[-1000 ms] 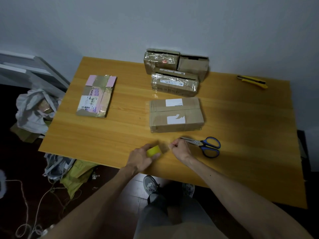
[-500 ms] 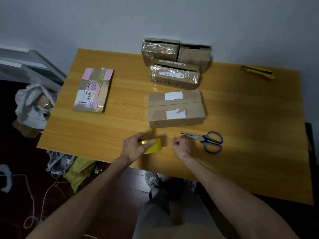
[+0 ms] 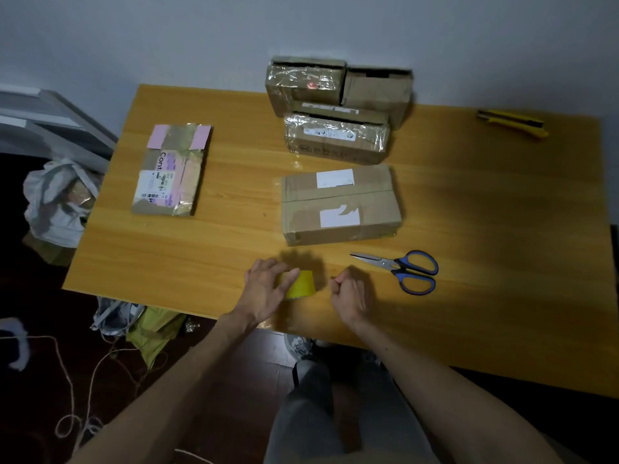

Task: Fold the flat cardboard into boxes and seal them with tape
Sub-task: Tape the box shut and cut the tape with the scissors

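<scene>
The person stands at the near edge of the wooden table, both forearms reaching in over it; the left hand grips a yellow tape roll that sits on the tabletop close to that edge, the fingers wrapped over its top and the thumb laid across its near side. The right hand is just beside the roll, to its right, not touching it; its fingers are curled tight with the thumb pressed to the forefinger, and I cannot tell whether a tape end is pinched between them.

Beyond the hands lies the folded cardboard box, closed, tape along its top seam and two white labels on it. The scissors — blue handles, blades closed — lie to the right of the right hand, tips pointing left.

Against the wall stand three more boxes: a glossy wrapped box, a plain brown box touching it, and a long wrapped box in front of both. A flat taped parcel lies well apart on the left; a yellow utility knife rests at the far right corner. On the floor to the left — a white plastic bag and loose string.
</scene>
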